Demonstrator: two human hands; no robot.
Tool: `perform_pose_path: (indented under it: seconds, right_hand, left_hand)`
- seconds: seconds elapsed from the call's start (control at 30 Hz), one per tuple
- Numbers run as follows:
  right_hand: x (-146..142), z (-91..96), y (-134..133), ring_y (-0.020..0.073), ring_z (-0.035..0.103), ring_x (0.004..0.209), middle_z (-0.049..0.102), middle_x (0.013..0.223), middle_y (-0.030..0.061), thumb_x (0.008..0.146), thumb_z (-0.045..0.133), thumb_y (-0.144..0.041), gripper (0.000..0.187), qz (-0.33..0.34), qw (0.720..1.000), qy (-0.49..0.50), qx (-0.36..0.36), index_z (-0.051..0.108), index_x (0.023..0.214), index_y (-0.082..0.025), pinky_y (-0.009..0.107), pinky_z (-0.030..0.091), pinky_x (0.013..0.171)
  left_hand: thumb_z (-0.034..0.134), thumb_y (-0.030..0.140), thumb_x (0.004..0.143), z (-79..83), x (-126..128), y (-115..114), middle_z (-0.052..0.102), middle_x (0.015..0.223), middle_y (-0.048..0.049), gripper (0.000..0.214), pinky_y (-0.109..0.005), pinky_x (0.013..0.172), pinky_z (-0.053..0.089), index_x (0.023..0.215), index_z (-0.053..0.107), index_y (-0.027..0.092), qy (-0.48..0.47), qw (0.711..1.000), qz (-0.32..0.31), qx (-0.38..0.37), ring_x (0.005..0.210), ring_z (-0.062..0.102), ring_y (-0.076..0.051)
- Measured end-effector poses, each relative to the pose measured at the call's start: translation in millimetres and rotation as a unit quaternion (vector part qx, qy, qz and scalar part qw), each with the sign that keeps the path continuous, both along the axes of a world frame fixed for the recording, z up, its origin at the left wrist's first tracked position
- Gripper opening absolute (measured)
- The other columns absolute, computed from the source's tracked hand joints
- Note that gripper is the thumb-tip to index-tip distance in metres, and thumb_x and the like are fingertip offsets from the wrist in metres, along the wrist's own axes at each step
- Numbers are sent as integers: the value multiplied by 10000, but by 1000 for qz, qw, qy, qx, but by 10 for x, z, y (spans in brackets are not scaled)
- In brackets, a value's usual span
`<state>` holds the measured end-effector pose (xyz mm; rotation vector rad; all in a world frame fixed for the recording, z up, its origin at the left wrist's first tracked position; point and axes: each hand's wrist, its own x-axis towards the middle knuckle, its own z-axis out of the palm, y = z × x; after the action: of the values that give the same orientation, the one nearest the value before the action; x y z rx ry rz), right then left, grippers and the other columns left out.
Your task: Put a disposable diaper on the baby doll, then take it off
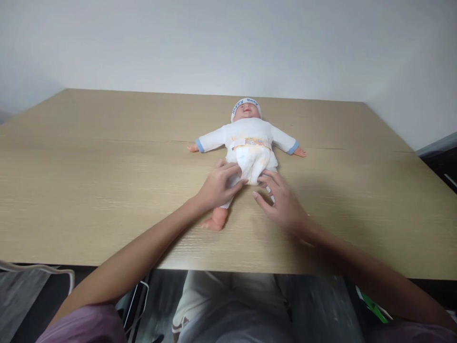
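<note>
Before pale walls (pixel 160 47), wood-grained table (pixel 89 190) (seamed), doll (pixel 250 127).

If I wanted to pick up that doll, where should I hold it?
Probably around the chest, coming from both sides at once, just below the sleeves. The doll lies on its back with its sleeves spread wide, so those sides look open. The left hand and right hand are lower, at the diaper.
</note>
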<state>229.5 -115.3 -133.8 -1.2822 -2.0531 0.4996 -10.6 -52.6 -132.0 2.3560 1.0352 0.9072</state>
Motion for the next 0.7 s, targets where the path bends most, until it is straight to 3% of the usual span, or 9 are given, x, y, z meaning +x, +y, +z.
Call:
perform_pose_path:
  seconds: [0.27,0.43,0.57,0.7]
  right_hand:
    - [-22,32,-45,368,702,1306,602,1596,176,1053,685,-456,359,-18,999,-22,-34,640,1339,-243,528,614,1025]
    - [-6,46,19,326,702,1277,681,1444,143,1065,665,-447,307,4,998,18,-55,654,1296,-245,467,623,998]
    - [-1,58,48,289,720,1163,704,1338,121,1043,683,-416,266,5,997,47,-67,647,1247,-249,415,639,878]
    - [-6,58,44,288,704,1193,710,1306,111,1043,672,-417,238,9,996,57,-70,633,1217,-260,423,632,907]
  left_hand:
    - [786,418,950,-51,-7,11,712,906,-39,226,-396,912,486,903,673,229,-68,995,46,-59,1005,589,-264]
    - [811,398,923,-72,-1,5,660,849,-27,247,-377,853,468,829,661,225,-103,992,42,-59,933,567,-239]
    - [814,388,921,-102,-8,18,602,841,-8,281,-367,816,429,840,598,227,-120,990,42,-60,872,521,-212]
    - [825,398,912,-141,-15,52,513,853,30,386,-344,756,383,898,474,240,-166,982,29,-90,785,447,-168]
